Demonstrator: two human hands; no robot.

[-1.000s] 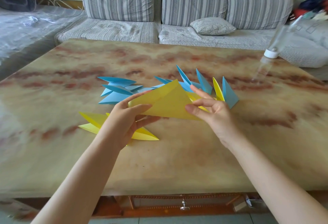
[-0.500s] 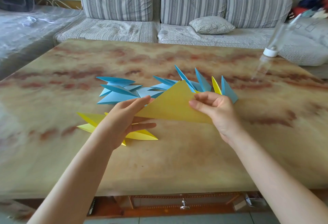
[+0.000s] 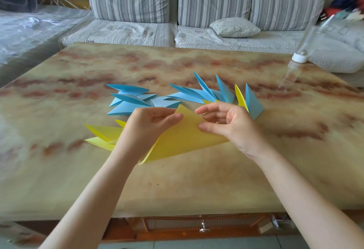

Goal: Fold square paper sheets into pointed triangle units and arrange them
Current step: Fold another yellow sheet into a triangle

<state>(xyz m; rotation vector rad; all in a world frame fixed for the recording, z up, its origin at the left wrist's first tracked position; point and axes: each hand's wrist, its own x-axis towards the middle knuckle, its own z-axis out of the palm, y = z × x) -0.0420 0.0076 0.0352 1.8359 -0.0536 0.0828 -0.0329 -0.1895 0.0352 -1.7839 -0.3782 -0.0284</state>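
A yellow paper sheet (image 3: 183,140), folded into a triangle, is held just above the marble table (image 3: 177,185). My left hand (image 3: 145,128) pinches its upper left part near the top corner. My right hand (image 3: 230,124) pinches the right side, thumb on the near face and fingers curled behind. Several folded blue pointed units (image 3: 130,99) lie flat behind my left hand, and more blue units (image 3: 208,93) stand up behind my right hand with one yellow unit (image 3: 240,97) among them. Folded yellow units (image 3: 102,134) lie left of my left wrist, partly hidden.
A clear plastic bottle with a white cap (image 3: 301,51) leans at the table's far right corner. A striped grey sofa (image 3: 130,12) with a small cushion (image 3: 234,27) runs behind the table. A drawer knob (image 3: 203,227) shows under the near edge.
The yellow sheet has swung down and toward me, its long point now aiming lower left. My left hand moved up to the sheet's top corner; my right hand shifted its pinch.
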